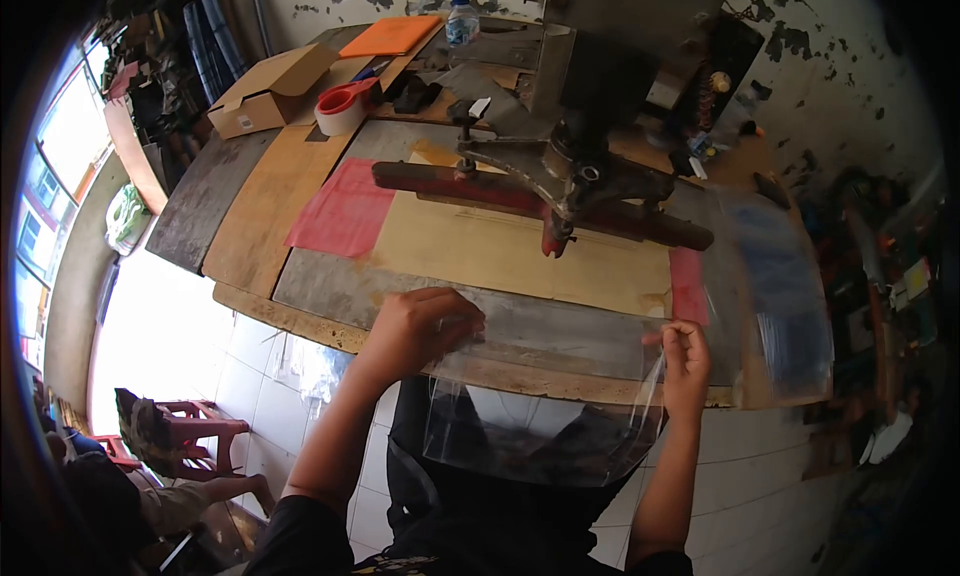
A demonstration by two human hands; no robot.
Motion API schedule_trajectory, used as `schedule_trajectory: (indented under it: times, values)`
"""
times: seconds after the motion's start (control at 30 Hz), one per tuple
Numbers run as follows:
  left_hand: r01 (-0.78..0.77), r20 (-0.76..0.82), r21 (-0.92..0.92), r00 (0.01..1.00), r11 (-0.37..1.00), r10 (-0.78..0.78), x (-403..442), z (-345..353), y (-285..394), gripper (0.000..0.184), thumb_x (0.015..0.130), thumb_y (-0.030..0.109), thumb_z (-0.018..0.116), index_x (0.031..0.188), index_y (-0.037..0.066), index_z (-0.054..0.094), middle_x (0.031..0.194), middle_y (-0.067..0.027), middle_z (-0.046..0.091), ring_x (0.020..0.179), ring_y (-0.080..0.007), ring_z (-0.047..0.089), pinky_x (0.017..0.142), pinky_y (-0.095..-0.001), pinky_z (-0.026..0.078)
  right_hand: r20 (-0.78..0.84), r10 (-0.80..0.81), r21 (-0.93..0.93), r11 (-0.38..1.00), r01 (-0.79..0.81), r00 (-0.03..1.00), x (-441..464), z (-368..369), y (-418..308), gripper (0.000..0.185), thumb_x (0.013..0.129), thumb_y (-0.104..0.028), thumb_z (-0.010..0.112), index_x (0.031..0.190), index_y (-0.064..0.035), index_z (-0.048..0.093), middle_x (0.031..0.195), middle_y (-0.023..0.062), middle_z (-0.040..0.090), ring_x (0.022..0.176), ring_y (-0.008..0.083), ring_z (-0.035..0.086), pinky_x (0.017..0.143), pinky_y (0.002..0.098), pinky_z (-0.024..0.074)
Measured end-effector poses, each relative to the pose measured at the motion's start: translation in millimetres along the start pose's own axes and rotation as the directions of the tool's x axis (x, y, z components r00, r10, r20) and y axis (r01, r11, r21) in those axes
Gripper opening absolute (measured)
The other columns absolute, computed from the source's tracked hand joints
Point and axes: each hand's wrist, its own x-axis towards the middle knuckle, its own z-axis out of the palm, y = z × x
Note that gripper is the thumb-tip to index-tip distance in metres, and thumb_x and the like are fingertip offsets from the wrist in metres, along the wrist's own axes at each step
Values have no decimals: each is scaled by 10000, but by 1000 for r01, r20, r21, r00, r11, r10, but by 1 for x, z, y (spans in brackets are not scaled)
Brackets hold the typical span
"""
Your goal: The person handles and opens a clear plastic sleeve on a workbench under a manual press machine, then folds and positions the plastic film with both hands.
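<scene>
A clear plastic sheet (540, 441) hangs in front of the table's near edge, over my lap. My left hand (420, 326) is closed at its upper left part, fingers bent and slightly blurred. My right hand (686, 354) pinches its upper right corner between thumb and fingers. Folds run down the sheet's right side. Just beyond both hands lies a pale yellow strip (500, 261) on the table, with a pink patch (338, 211) at its left end. Above this strip hangs the long dark red bar (440, 181) of a press (570, 166).
A stack of clear plastic sheets (795, 351) lies at the table's right. Farther back are a cardboard box (270, 91), a tape dispenser (342, 108), an orange folder (390, 36) and a water bottle (462, 21). Another person's leg (225, 491) shows near a red stool (195, 431), lower left.
</scene>
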Motion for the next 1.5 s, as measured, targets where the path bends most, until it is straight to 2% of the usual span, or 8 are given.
schedule_trajectory:
  times: [0.27,0.6,0.7,0.83,0.93,1.0,1.1,1.5]
  values:
    - [445,87,-460,884,768,-460,-7,-1,0,302,894,116,793,1161,33,680,924,-67,791,896,-151,761,851,-296,566,-13,27,104,994,-25,1000,2,1,-1,169,1078,-176,540,1060,-15,589,904,90,718,899,150,681,878,303,479]
    - [428,36,-346,895,835,-444,-10,3,-4,391,878,191,813,1212,48,669,939,-76,782,953,-162,739,869,-308,535,-74,90,88,993,-83,993,3,13,0,189,1078,-185,549,1069,1,581,855,96,699,824,165,681,822,304,514]
    - [331,-57,-251,933,910,-355,-7,12,2,387,869,124,788,1221,32,655,928,-93,761,926,-231,725,911,-337,526,-83,78,68,995,-72,993,2,11,1,185,1075,-182,557,1066,1,584,855,91,699,814,157,674,814,302,514]
    - [39,-610,-270,766,962,-203,-16,8,42,267,827,-6,707,1082,26,635,1009,-167,682,860,-263,671,766,-356,505,-88,91,98,992,-82,992,2,11,2,190,1072,-192,563,1060,-3,588,855,87,698,814,151,670,814,303,515]
    - [-497,-649,-483,756,721,86,-2,-11,110,121,889,76,643,994,60,583,814,-98,631,672,-226,585,597,-331,449,-79,118,57,992,-113,990,2,13,-2,199,1072,-204,565,1062,-7,594,859,82,698,815,153,669,815,305,515]
    - [-447,-449,-891,893,84,-10,15,-23,143,271,863,285,664,895,19,622,776,-112,621,681,-234,612,592,-295,447,-95,91,85,993,-83,991,2,12,2,208,1075,-214,559,1067,-10,599,864,78,699,819,152,668,810,304,515]
    - [-326,-450,-772,886,-546,108,39,-19,167,461,880,482,605,860,24,656,698,-70,591,612,-214,589,745,-385,448,-76,65,33,998,-63,995,3,8,4,207,1077,-212,554,1075,-12,603,868,75,700,831,142,659,836,302,506]
    - [-298,-575,-600,806,-742,141,34,-35,189,483,870,503,587,812,28,654,661,-61,585,597,-217,585,704,-384,459,-106,68,22,998,-66,992,1,7,7,224,1076,-229,560,1100,-9,598,881,78,705,848,142,658,860,299,494]
